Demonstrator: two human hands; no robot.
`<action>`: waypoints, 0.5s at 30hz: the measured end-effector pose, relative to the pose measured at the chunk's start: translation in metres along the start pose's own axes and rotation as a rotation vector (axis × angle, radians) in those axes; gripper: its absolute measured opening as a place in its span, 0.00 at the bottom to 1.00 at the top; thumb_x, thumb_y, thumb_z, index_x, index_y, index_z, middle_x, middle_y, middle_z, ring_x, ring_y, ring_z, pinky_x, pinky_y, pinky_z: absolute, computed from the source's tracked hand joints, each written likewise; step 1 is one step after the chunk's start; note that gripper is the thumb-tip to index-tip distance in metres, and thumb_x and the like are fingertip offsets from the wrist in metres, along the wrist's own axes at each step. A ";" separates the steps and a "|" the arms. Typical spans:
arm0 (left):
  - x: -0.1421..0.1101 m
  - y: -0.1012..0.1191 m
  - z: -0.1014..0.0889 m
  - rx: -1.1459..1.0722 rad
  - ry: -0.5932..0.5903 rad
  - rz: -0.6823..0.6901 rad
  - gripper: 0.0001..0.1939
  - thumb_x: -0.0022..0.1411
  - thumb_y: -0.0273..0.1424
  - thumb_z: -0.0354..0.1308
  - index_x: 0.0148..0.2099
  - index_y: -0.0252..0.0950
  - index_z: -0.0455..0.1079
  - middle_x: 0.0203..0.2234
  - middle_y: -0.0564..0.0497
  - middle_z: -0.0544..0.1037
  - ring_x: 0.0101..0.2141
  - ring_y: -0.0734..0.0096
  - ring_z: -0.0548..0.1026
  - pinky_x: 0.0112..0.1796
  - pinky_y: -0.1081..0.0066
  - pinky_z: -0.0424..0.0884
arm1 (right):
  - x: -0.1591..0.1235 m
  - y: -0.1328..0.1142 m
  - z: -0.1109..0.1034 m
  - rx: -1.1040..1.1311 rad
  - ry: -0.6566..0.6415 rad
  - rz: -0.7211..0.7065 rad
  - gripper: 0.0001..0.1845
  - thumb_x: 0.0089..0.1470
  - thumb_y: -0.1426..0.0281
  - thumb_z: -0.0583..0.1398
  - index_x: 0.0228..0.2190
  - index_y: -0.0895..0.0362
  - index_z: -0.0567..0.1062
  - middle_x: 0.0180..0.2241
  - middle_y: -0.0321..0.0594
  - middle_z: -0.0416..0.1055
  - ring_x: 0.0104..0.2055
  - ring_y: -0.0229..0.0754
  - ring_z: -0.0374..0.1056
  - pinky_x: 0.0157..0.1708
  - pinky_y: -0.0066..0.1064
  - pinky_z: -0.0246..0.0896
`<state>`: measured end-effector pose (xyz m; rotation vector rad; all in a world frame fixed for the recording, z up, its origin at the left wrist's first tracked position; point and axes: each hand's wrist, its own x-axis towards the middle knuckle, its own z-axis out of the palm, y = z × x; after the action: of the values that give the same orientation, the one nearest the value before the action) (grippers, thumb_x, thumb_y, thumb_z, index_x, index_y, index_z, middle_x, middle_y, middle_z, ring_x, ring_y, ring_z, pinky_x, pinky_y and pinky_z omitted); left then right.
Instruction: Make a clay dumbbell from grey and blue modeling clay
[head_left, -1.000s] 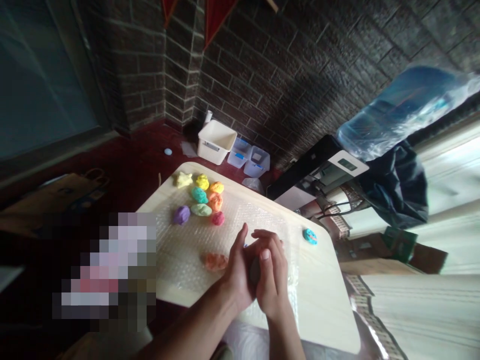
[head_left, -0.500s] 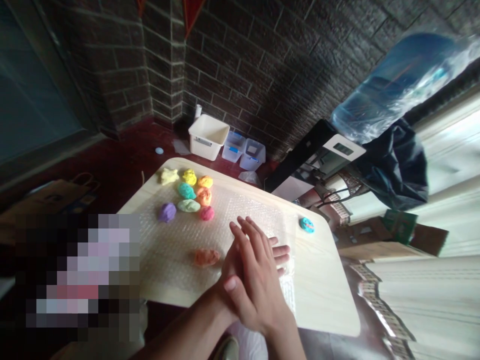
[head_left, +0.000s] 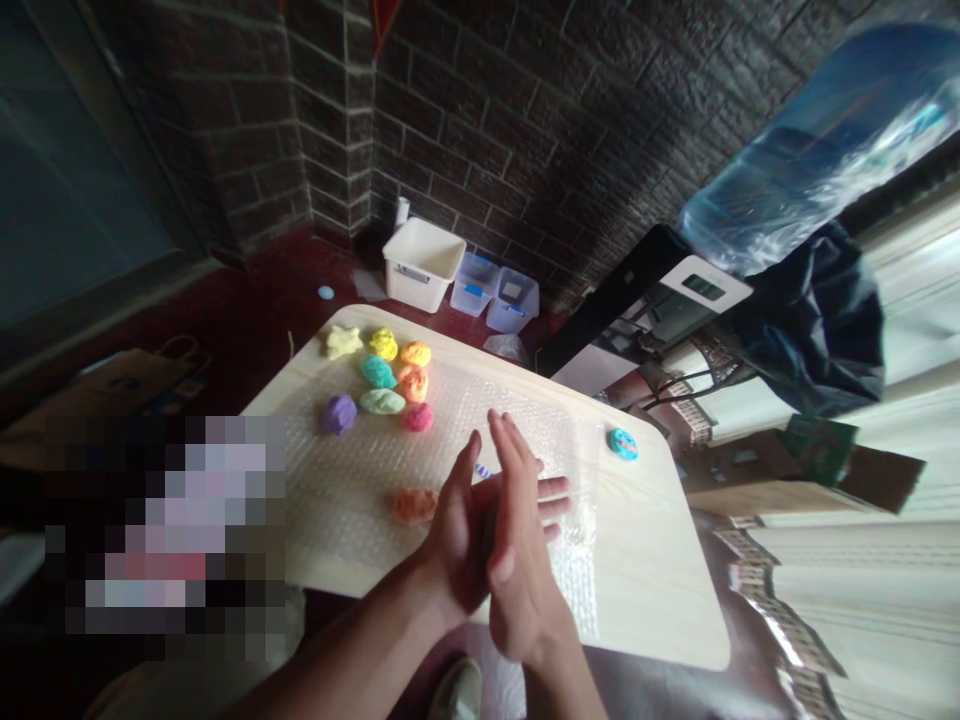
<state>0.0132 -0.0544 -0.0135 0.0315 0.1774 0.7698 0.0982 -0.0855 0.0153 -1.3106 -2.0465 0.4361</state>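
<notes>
White plastic basket (head_left: pixel 422 265), two clear plastic tubs (head_left: pixel 495 298), dark brick wall (head_left: pixel 525 120), blue plastic-wrapped bundle (head_left: pixel 817 130), black bag (head_left: pixel 810 320)

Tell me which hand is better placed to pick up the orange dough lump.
Left, probably: the left hand sits right beside the orange dough lump, while the right hand is farther away.

A dark grey lump of modelling dough (head_left: pixel 489 532) sits mostly hidden between the palms of the left hand (head_left: pixel 456 530) and right hand (head_left: pixel 520 570). Just beyond them lies a flattened orange-red lump (head_left: pixel 414 506) on bubble wrap (head_left: pixel 450 425). Further off on the wrap, a loose cluster holds a yellow star (head_left: pixel 343 342), a yellow lump (head_left: pixel 382 344), two orange lumps (head_left: pixel 414 368), a teal lump (head_left: pixel 377 371), a pale green oval (head_left: pixel 382 401), a purple lump (head_left: pixel 340 413) and a pink lump (head_left: pixel 419 417). A flat blue disc (head_left: pixel 622 444) rests on the bare tabletop (head_left: pixel 660 560).
</notes>
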 end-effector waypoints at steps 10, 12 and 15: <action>-0.007 0.033 0.024 -0.097 0.097 -0.044 0.39 0.73 0.60 0.46 0.58 0.28 0.76 0.43 0.33 0.85 0.46 0.41 0.83 0.49 0.47 0.76 | 0.007 0.010 -0.044 -0.071 -0.042 0.003 0.21 0.64 0.64 0.66 0.58 0.47 0.77 0.62 0.47 0.73 0.74 0.66 0.55 0.70 0.71 0.49; -0.007 0.035 0.028 -0.051 0.203 0.021 0.38 0.74 0.58 0.45 0.56 0.28 0.77 0.43 0.33 0.84 0.44 0.45 0.82 0.48 0.48 0.78 | 0.008 0.013 -0.042 0.003 -0.043 0.016 0.13 0.63 0.66 0.67 0.49 0.49 0.80 0.53 0.45 0.79 0.64 0.62 0.69 0.68 0.67 0.55; -0.005 0.035 0.027 0.078 0.233 0.201 0.33 0.73 0.55 0.50 0.54 0.29 0.79 0.47 0.34 0.83 0.43 0.51 0.82 0.46 0.53 0.79 | 0.005 0.021 -0.035 0.147 0.117 0.125 0.07 0.64 0.66 0.67 0.44 0.51 0.79 0.43 0.43 0.82 0.48 0.54 0.77 0.54 0.53 0.72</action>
<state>-0.0097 -0.0321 0.0176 0.0341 0.4308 0.9667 0.1351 -0.0738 0.0301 -1.3463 -1.8077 0.5421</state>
